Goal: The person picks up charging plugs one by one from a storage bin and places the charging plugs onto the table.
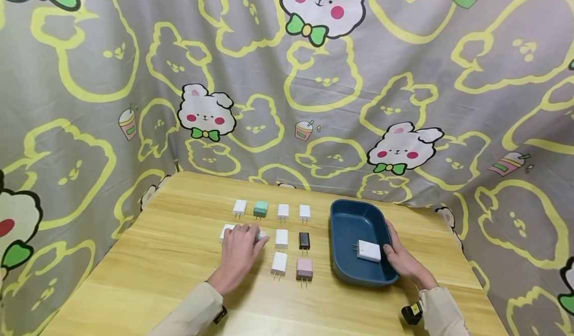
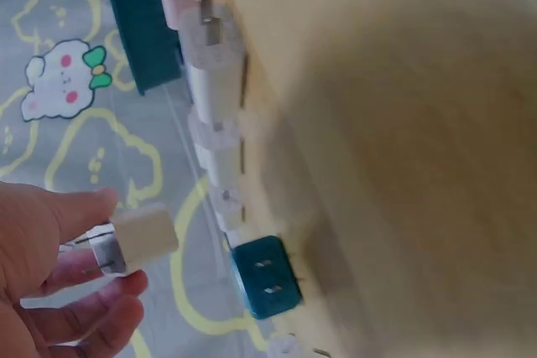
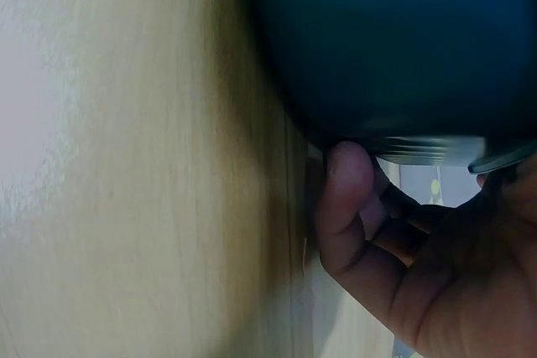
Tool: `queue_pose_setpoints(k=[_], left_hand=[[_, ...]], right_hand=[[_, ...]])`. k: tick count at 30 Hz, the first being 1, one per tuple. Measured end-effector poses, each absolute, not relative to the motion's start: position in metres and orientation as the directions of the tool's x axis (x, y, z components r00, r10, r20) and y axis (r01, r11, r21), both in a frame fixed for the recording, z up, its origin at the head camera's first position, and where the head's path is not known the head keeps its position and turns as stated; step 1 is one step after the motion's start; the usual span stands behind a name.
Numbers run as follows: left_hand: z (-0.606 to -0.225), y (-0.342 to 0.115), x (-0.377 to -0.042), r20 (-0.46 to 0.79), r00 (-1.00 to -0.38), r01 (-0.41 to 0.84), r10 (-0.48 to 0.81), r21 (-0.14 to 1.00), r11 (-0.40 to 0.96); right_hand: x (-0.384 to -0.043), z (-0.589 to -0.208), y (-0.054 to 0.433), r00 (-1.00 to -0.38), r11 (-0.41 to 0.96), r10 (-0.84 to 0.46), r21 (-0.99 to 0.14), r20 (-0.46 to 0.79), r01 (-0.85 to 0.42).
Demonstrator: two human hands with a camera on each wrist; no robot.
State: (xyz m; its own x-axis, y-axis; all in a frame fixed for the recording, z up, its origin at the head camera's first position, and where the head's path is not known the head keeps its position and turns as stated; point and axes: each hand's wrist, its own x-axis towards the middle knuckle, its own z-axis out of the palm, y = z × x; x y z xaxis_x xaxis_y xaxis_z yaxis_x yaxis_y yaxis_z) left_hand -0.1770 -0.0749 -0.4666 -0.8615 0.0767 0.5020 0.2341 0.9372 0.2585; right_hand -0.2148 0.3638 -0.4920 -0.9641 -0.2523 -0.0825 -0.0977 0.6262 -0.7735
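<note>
My left hand (image 1: 239, 251) is over the left part of the middle row of chargers. It pinches a white charger (image 2: 147, 236) between thumb and fingers, metal prongs toward the palm. Another white charger (image 1: 227, 232) shows partly behind the knuckles. A deep blue rectangular tray (image 1: 339, 271) stands on the right, and my right hand (image 1: 403, 261) grips its right side, thumb at the rim and fingers along the outer wall. Inside the tray lies one white two-prong charger (image 1: 369, 251). Curled fingers (image 3: 348, 178) meet the tray's underside edge in the right wrist view.
Upright rows of chargers fill the table's (image 1: 148, 256) middle: several white ones, a green one (image 1: 260, 208), a black one (image 1: 304, 240) and a pink one (image 1: 304, 268). A patterned grey curtain (image 1: 251, 77) hangs behind the table and at both sides.
</note>
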Motion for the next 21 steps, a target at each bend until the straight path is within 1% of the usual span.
queue_pose_setpoints(k=[5, 15, 21], left_hand=[[-0.474, -0.082, -0.172, 0.493, -0.868, 0.176, 0.054, 0.204, 0.963], [-0.484, -0.084, -0.169, 0.502, -0.863, 0.134, 0.059, 0.114, 0.984], [-0.490, -0.084, -0.169, 0.485, -0.872, 0.117, 0.065, 0.077, 0.990]], right_hand=[[-0.214, -0.492, 0.363, -0.964, 0.626, -0.254, -0.773, -0.080, -0.101], [-0.213, -0.493, 0.364, -0.965, 0.612, -0.250, -0.786, -0.081, -0.093], [-0.214, -0.491, 0.363, -0.965, 0.620, -0.248, -0.779, -0.084, -0.092]])
